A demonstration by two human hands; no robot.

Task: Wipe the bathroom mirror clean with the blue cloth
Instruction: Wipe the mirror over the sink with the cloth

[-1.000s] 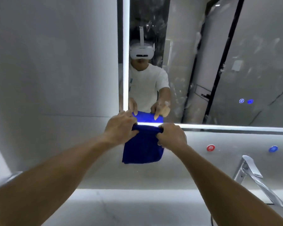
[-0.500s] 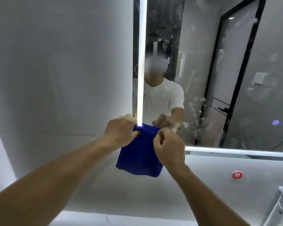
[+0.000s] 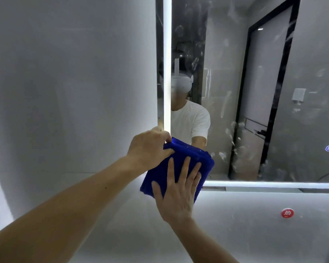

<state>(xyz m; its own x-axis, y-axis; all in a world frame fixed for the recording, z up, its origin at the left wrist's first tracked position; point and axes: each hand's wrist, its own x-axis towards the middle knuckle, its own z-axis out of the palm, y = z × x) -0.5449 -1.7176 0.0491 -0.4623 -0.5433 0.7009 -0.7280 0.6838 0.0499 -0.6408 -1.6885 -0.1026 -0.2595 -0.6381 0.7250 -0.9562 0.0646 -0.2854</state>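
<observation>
The blue cloth [image 3: 178, 168], folded into a thick pad, sits at the centre of the frame, just at the lower left corner of the mirror [image 3: 254, 92]; the left hand [image 3: 150, 149] pinches its upper edge between thumb and curled fingers, while the right hand [image 3: 178, 188] lies flat on it, fingers spread and palm pressing; this looks like squaring the folds into a firm pad (a flat face wipes more evenly than a bunched one). Whether the cloth already touches the glass I cannot tell. The mirror carries pale smears and streaks across its middle and right side, so the wiping seems barely begun; a lit strip [image 3: 167, 63] runs up its left edge, and a red round sticker [image 3: 287, 213] sits at lower right.
</observation>
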